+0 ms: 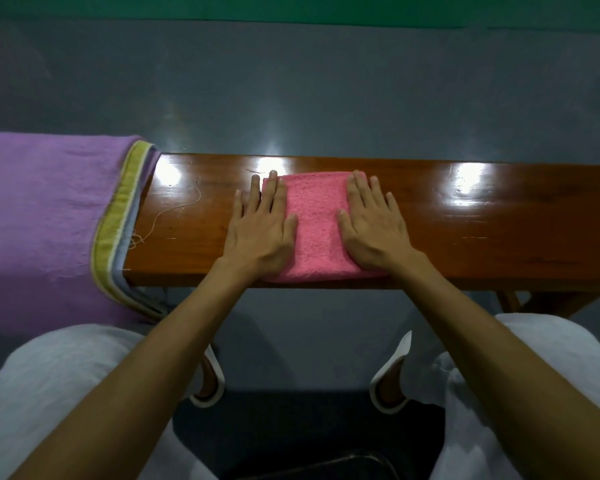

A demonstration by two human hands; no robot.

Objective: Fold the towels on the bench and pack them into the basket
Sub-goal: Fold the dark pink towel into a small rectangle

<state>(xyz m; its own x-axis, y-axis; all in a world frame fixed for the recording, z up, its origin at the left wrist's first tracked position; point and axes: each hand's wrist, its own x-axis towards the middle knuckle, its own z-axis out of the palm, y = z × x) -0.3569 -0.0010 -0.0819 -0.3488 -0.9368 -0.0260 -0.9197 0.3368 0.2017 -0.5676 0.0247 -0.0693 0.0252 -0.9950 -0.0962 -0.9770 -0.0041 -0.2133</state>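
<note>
A small pink towel, folded into a narrow rectangle, lies across the middle of the glossy wooden bench. My left hand presses flat on its left edge, fingers straight and partly on the wood. My right hand presses flat on its right edge, fingers spread and straight. A large purple towel with a yellow-green border drapes over the bench's left end. No basket is in view.
Loose thread lies on the wood beside the purple towel. Grey floor stretches beyond the bench to a green wall strip. My knees in white trousers sit close under the bench's near edge.
</note>
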